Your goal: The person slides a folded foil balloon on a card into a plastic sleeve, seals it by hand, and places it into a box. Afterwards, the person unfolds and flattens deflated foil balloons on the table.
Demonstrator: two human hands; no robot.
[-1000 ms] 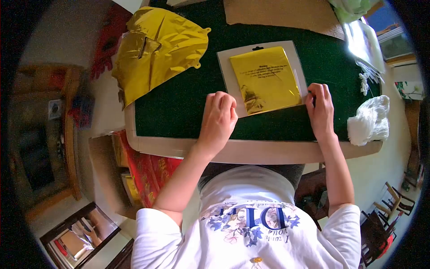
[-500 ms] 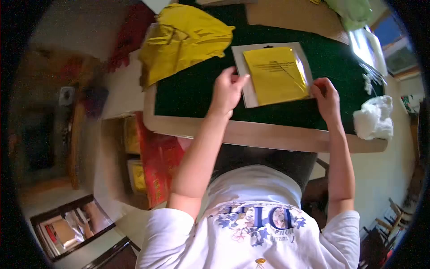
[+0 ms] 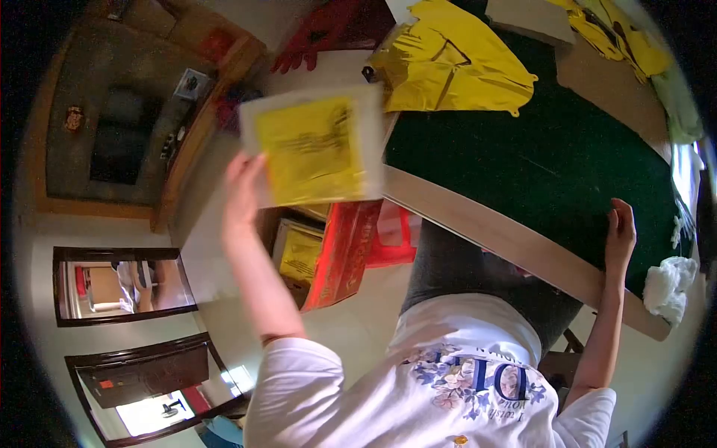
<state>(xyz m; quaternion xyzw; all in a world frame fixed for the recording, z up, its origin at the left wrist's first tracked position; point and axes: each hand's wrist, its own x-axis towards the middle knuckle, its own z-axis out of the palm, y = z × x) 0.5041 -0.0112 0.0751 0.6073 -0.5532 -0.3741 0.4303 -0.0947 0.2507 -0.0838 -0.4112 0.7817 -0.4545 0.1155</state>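
Observation:
My left hand (image 3: 245,187) grips the left edge of a flat package (image 3: 310,149), a yellow foil sheet on a pale backing card, held in the air left of the table and blurred by motion. Below it stands a red box (image 3: 345,250) with similar yellow packages (image 3: 301,254) inside. My right hand (image 3: 621,228) is near the front right of the green table top (image 3: 523,149), its fingers bent together; whether anything is in them does not show.
A crumpled yellow foil piece (image 3: 455,63) lies at the table's back left. Brown cardboard (image 3: 612,89) lies at the back right, with more yellow foil (image 3: 624,41) beyond. White string (image 3: 670,290) sits at the right edge.
My left hand has taken the package by its edge and carried it left, off the table. My right hand has let go of the package. The view has turned left.

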